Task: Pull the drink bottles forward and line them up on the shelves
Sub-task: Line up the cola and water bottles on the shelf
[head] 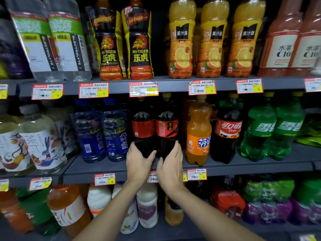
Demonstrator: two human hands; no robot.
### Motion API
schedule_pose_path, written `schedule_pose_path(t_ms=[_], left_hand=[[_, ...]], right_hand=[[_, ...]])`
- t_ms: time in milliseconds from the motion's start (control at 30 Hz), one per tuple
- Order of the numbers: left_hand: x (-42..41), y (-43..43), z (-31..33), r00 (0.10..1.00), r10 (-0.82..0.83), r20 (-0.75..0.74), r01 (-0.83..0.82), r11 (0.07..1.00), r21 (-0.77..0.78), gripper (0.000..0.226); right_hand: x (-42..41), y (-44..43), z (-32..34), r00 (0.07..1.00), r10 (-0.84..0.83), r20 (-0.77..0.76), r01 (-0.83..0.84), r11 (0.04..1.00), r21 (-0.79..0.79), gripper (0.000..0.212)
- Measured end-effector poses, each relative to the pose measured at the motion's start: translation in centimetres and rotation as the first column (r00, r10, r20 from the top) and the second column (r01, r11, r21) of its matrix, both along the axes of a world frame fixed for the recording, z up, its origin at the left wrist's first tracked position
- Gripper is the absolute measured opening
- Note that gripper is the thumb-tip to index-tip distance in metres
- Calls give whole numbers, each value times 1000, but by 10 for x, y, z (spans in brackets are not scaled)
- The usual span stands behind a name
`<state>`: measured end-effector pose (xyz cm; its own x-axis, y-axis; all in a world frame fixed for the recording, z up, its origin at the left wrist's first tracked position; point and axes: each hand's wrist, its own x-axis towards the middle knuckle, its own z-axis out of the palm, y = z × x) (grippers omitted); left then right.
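Two dark cola bottles with red labels stand side by side on the middle shelf [97,168], set back from its front edge. My left hand [139,162] grips the base of the left cola bottle [143,127]. My right hand [171,168] grips the base of the right cola bottle [167,129]. To their right, nearer the edge, stand an orange soda bottle [198,133] and another cola bottle [228,131] with its white-lettered label facing out.
Blue drink bottles [102,134] stand left of the colas, green soda bottles [272,129] at the right. The top shelf holds energy drinks [121,40] and orange juice [212,37]. Milk and other drinks fill the bottom shelf [147,204]. Price tags line the shelf edges.
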<state>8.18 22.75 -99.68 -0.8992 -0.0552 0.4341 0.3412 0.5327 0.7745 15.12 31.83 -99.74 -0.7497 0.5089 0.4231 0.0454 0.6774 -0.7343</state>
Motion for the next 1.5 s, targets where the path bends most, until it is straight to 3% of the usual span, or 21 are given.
schedule_pose_path(t_ms=[133, 233, 400, 633, 800, 1000, 1267, 1400, 1500], left_hand=[[-1, -8, -1, 1000, -7, -10, 7, 1000, -9, 80], [-1, -11, 0, 1000, -12, -12, 12, 1000, -14, 81], [0, -11, 2, 1000, -23, -8, 23, 1000, -12, 77], [2, -12, 3, 1000, -17, -13, 18, 1000, 13, 74], [2, -17, 2, 999, -42, -9, 42, 999, 3, 78], [5, -33, 2, 996, -80, 29, 81, 997, -13, 81], [46, -2, 6, 986, 169, 13, -161, 959, -231, 100], [54, -9, 1, 994, 102, -34, -106, 986, -132, 66], [39, -23, 8, 999, 15, 35, -15, 1000, 10, 70]], right_hand=[[24, -12, -13, 998, 33, -50, -28, 995, 91, 74], [22, -2, -7, 995, 49, -82, -46, 998, 47, 76], [0, 14, 16, 991, 131, 1, -130, 987, -99, 92], [0, 4, 10, 999, -39, -27, 39, 999, 19, 86], [-4, 13, 14, 999, 48, 10, -47, 998, -49, 98], [-1, 18, 11, 1000, 26, 14, -26, 999, -30, 94], [0, 18, 11, 1000, 14, 20, -14, 1000, -3, 95], [1, 19, 11, 1000, 12, 27, -13, 999, 30, 95], [1, 20, 12, 999, 19, 27, -20, 999, 42, 94]])
